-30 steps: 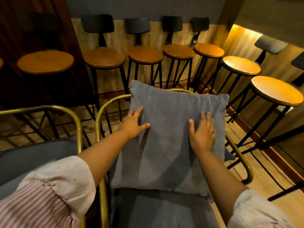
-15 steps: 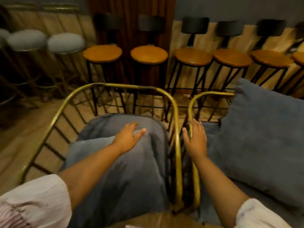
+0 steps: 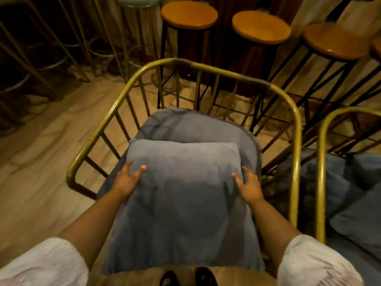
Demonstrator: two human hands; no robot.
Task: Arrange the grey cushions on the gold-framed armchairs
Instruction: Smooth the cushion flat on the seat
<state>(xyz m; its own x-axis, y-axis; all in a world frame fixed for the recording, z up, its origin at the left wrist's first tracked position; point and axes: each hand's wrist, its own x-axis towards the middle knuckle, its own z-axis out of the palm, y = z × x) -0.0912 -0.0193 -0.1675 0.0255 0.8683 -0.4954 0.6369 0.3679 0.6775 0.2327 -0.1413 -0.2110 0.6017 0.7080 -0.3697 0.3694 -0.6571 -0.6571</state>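
My left hand [image 3: 128, 178] and right hand [image 3: 248, 185] clasp the grey cushion [image 3: 183, 205] by its sides, over the armchair [image 3: 295, 129] seat's front edge. Not yet propped; the neighbouring armchair [image 3: 321, 153] looks done, I think.

Floor [image 3: 41, 166]: light wood-grain planks under warm, dim lighting. Rear row: round wooden-seated bar stools [image 3: 189, 14] on black metal legs (seats orange-brown). Upper left: gold-legged stools [image 3: 137, 0] with grey padded seats.
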